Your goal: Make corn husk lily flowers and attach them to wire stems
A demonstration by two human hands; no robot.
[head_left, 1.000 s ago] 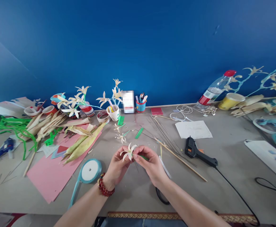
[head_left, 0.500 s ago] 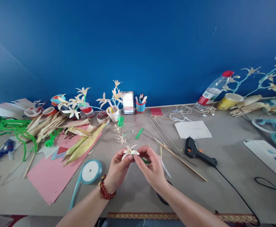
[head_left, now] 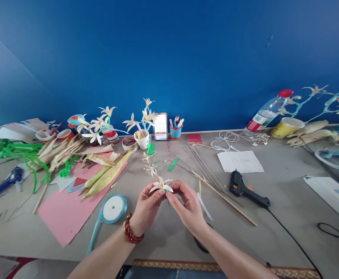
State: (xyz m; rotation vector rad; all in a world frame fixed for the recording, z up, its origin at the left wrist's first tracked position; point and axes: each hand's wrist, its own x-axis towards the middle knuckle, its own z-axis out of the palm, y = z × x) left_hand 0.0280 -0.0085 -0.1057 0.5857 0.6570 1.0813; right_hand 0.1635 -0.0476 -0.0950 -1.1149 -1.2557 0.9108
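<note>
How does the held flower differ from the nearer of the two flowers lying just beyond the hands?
The held flower is raised between the left hand and right hand; the loose flower lies on the desk. The held flower opens upward; the loose flower lies tipped, greenish stem pointing right. Both have pale, narrow, pointed petals.

The flower (head_left: 161, 186) I pinch looks matt and papery, glossy beads (head_left: 132, 231) circle the wrist of my left hand (head_left: 146, 203), left of which lie a satiny ribbon roll (head_left: 113, 209) and dull, smooth paper (head_left: 66, 217), and right of my right hand (head_left: 189, 207), a matt wooden stick (head_left: 224, 198) and a plastic glue gun (head_left: 246, 192).
</note>
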